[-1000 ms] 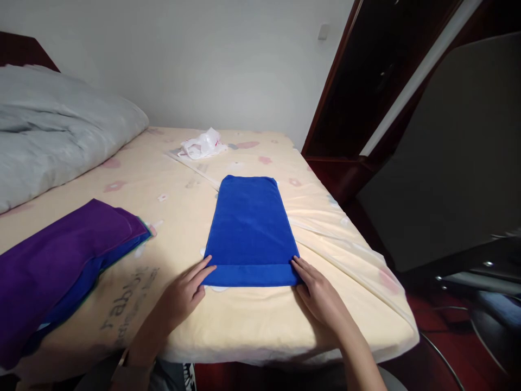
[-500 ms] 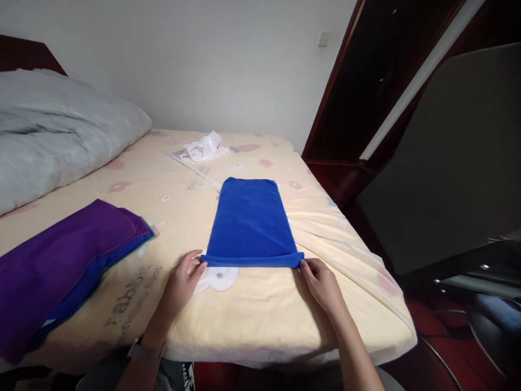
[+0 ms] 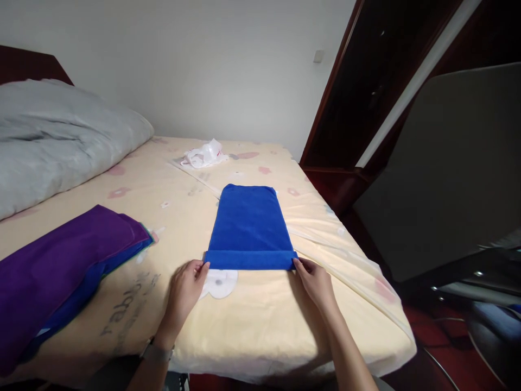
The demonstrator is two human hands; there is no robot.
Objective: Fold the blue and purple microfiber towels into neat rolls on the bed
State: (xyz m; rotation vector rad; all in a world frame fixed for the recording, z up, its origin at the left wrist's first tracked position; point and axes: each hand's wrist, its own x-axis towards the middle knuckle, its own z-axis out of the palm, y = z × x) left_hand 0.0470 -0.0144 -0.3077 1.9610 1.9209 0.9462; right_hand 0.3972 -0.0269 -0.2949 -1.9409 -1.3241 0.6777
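Observation:
A blue towel (image 3: 250,220) lies lengthwise on the bed, its near end turned over into a flat band that runs across its width. At the band's left corner, my left hand (image 3: 188,285) pinches the cloth between thumb and fingers. My right hand (image 3: 315,279) grips the opposite corner in the same way. Both hands are low, close to the sheet. A watch-like band (image 3: 158,352) is on my left wrist.
Purple and blue cloths (image 3: 77,250) are piled at the left. A crumpled white plastic bag (image 3: 205,153) lies farther back on the patterned sheet (image 3: 264,320). A grey quilt (image 3: 69,136) fills the far left. Beyond the bed's right edge stands a dark grey panel (image 3: 448,179).
The narrow roll at the towel's near end has become a wider, flatter fold. My hands have stayed at its corners and moved slightly inward. The view has tilted up a little.

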